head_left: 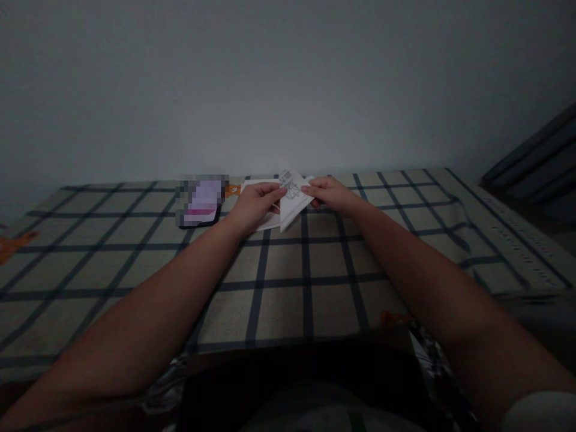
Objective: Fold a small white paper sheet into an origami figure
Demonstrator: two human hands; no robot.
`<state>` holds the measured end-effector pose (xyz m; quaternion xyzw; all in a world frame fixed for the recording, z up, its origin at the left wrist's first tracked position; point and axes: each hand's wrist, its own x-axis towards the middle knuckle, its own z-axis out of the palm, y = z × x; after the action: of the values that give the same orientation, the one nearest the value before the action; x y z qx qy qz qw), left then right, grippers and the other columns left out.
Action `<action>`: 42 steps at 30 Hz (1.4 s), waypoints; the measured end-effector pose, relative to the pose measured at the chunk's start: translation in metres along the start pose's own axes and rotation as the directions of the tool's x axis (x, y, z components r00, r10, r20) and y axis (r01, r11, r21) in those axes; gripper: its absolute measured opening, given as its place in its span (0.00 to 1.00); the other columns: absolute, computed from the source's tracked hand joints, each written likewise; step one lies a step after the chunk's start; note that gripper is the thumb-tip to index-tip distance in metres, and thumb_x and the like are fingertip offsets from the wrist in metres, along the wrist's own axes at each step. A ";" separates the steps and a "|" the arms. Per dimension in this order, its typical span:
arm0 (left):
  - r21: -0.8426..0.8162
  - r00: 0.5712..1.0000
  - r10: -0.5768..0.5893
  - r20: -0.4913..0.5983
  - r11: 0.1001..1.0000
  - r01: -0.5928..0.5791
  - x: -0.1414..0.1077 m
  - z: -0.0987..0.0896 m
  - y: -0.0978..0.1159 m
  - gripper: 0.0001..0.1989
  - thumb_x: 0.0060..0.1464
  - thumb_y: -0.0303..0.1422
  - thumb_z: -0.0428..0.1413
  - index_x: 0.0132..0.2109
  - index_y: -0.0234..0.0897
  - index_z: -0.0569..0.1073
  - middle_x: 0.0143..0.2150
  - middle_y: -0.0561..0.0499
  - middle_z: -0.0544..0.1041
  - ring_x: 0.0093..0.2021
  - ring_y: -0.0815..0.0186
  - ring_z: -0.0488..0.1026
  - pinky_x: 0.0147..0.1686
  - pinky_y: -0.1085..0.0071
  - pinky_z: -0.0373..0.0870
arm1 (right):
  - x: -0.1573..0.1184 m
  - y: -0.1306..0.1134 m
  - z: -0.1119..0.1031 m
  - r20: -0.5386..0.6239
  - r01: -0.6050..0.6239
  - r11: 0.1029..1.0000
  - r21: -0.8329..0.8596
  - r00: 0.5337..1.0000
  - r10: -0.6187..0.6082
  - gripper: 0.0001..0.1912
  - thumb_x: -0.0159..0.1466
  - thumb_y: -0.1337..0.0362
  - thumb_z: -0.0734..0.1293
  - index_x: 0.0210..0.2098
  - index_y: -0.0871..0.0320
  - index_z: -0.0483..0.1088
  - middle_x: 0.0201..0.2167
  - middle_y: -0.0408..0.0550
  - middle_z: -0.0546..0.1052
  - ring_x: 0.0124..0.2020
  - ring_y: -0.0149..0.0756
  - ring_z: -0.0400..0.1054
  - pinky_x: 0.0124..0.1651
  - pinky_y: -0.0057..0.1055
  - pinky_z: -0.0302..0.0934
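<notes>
A folded sheet of white paper [293,198] with dark printed lines is held up above the table, its outline roughly triangular. My left hand [258,203] pinches its left edge between thumb and fingers. At the opposite edge, my right hand [330,195] is closed on the paper too, thumb on top. Beneath my left hand lies another flat white sheet or booklet [265,223] on the cloth, partly covered by the hand and the folded paper.
A phone [202,201] with a lit, partly blurred screen rests left of my hands. The checked tablecloth [283,258] has orange bear prints and covers the table, which meets a plain wall [288,90]. Dark folded fabric [540,162] stands at the far right.
</notes>
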<state>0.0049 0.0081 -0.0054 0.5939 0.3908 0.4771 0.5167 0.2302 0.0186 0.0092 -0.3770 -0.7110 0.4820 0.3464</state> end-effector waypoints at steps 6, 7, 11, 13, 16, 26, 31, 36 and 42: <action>-0.121 0.994 -0.062 0.086 0.990 0.073 -0.001 0.001 0.003 0.18 0.42 0.40 0.74 0.37 0.33 0.83 0.35 0.48 0.84 0.29 0.72 0.75 0.27 0.78 0.71 | 0.000 0.002 -0.003 -0.036 0.010 1.000 -0.008 0.999 -0.011 0.22 0.72 0.60 0.66 0.22 0.59 0.66 0.16 0.38 0.66 0.19 0.23 0.58 0.23 0.23 0.50; -0.139 0.991 -0.085 0.103 0.985 0.099 -0.002 0.001 0.004 0.18 0.42 0.39 0.74 0.38 0.34 0.84 0.36 0.48 0.84 0.29 0.71 0.75 0.27 0.78 0.71 | 0.000 0.001 -0.004 -0.037 0.012 1.000 -0.006 0.999 -0.012 0.22 0.72 0.59 0.67 0.22 0.59 0.66 0.16 0.38 0.66 0.19 0.23 0.58 0.23 0.23 0.50; -0.174 0.990 -0.119 0.077 0.976 0.131 -0.001 0.001 0.006 0.14 0.41 0.33 0.74 0.36 0.32 0.83 0.35 0.48 0.84 0.29 0.72 0.75 0.27 0.79 0.72 | -0.002 -0.001 -0.004 -0.052 0.004 1.000 0.007 0.999 -0.004 0.24 0.74 0.58 0.65 0.22 0.59 0.65 0.16 0.38 0.66 0.18 0.23 0.57 0.24 0.24 0.50; -0.181 0.992 -0.120 0.038 0.975 0.125 0.000 0.001 0.005 0.12 0.41 0.31 0.73 0.35 0.32 0.83 0.34 0.48 0.83 0.28 0.73 0.74 0.27 0.80 0.71 | -0.003 -0.004 -0.004 -0.080 0.000 1.000 -0.013 0.997 -0.001 0.26 0.75 0.58 0.64 0.21 0.58 0.64 0.16 0.38 0.65 0.18 0.23 0.56 0.24 0.24 0.51; -0.202 0.993 -0.119 0.021 0.972 0.121 0.001 0.001 0.004 0.12 0.43 0.30 0.72 0.36 0.32 0.83 0.33 0.48 0.83 0.28 0.73 0.75 0.28 0.79 0.73 | -0.004 -0.006 -0.004 -0.115 -0.015 0.998 -0.056 0.993 0.009 0.26 0.75 0.61 0.64 0.19 0.59 0.64 0.15 0.38 0.65 0.17 0.23 0.55 0.23 0.24 0.50; -0.217 0.994 -0.109 -0.015 0.971 0.103 0.002 0.001 0.002 0.10 0.43 0.31 0.72 0.30 0.33 0.79 0.29 0.51 0.80 0.26 0.73 0.73 0.27 0.79 0.72 | 0.003 0.000 -0.002 -0.196 -0.024 0.994 0.107 0.980 0.045 0.18 0.73 0.59 0.67 0.26 0.59 0.70 0.19 0.40 0.73 0.19 0.24 0.64 0.25 0.21 0.61; -0.247 0.993 -0.092 -0.068 0.966 0.073 0.002 0.001 0.003 0.08 0.43 0.28 0.71 0.30 0.33 0.79 0.27 0.52 0.79 0.25 0.73 0.73 0.29 0.78 0.74 | 0.007 0.003 -0.004 -0.217 -0.018 0.984 0.175 0.975 0.057 0.08 0.68 0.68 0.71 0.31 0.61 0.74 0.24 0.43 0.79 0.21 0.24 0.69 0.28 0.21 0.66; -0.299 0.986 -0.141 -0.085 0.948 0.109 -0.001 0.004 0.008 0.06 0.45 0.24 0.67 0.33 0.33 0.80 0.30 0.51 0.81 0.27 0.72 0.75 0.32 0.75 0.78 | 0.008 0.008 -0.005 -0.206 -0.001 0.960 0.281 0.977 0.062 0.07 0.68 0.70 0.70 0.31 0.62 0.75 0.25 0.45 0.79 0.24 0.25 0.73 0.31 0.22 0.69; -0.303 0.982 -0.171 -0.074 0.942 0.141 -0.002 0.006 0.012 0.03 0.48 0.22 0.64 0.31 0.31 0.78 0.28 0.50 0.79 0.25 0.72 0.74 0.30 0.76 0.77 | 0.011 0.011 -0.004 -0.213 -0.008 0.928 0.373 0.973 0.094 0.06 0.65 0.71 0.71 0.42 0.62 0.76 0.28 0.44 0.80 0.26 0.25 0.74 0.35 0.23 0.72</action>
<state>0.0095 0.0033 0.0063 0.4524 0.3860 0.5166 0.6160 0.2307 0.0322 0.0013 -0.3760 -0.5533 0.5698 0.4773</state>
